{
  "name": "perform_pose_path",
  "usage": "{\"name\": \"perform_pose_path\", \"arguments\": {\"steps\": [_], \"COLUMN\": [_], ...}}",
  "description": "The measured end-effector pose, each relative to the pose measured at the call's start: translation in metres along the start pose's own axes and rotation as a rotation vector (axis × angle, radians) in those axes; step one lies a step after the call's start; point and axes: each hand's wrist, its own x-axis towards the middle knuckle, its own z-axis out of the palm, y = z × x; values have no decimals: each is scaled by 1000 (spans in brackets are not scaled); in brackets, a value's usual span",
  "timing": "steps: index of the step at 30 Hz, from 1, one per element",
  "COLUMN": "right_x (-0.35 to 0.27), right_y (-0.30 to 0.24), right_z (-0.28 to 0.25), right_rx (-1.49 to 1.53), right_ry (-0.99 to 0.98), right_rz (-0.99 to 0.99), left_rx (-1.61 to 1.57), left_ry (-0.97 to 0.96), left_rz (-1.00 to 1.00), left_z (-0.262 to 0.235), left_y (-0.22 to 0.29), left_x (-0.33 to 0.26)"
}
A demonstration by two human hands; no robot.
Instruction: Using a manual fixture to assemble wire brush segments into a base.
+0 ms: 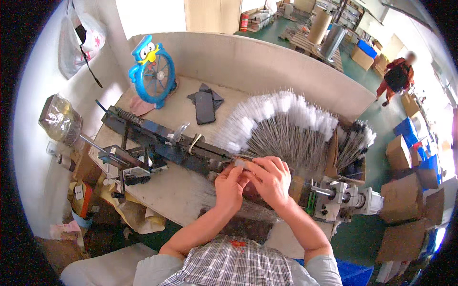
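Note:
My left hand (229, 189) and my right hand (273, 180) meet at the end of a long dark metal machine (167, 144). Fingers of both are closed in a pinch around a small whitish piece (240, 163); its exact kind is too small to tell. Just beyond my hands, a wide fan of thin wire brushes (286, 121) with white bristle tips is spread on the workbench (188, 183). A pale band (195, 143) and a bit of clear plastic (177, 133) are on the machine's bar.
A blue cartoon-bird fan (153, 76) and a black phone (205, 108) on dark cloth stand beyond the machine. At right are a carton of dark-tipped brushes (355, 145) and a metal shaft assembly (348, 199). A person (398, 76) is in the far aisle near stacked cartons (403, 198).

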Motion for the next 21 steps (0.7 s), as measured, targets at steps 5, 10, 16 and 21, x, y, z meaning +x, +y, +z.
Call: {"name": "perform_pose_path", "arguments": {"steps": [5, 10, 16, 21], "right_x": [3, 5, 7, -10], "right_y": [4, 6, 5, 12], "right_z": [1, -2, -25, -25], "right_rx": [37, 58, 9, 4], "right_ry": [0, -19, -86, -212], "right_rz": [-21, -41, -6, 18], "left_rx": [21, 24, -73, 16], "left_ry": [33, 12, -10, -17], "left_rz": [-9, -6, -109, -115], "left_z": [6, -2, 1, 3], "left_y": [0, -4, 10, 15], "left_x": [1, 4, -1, -6]}}
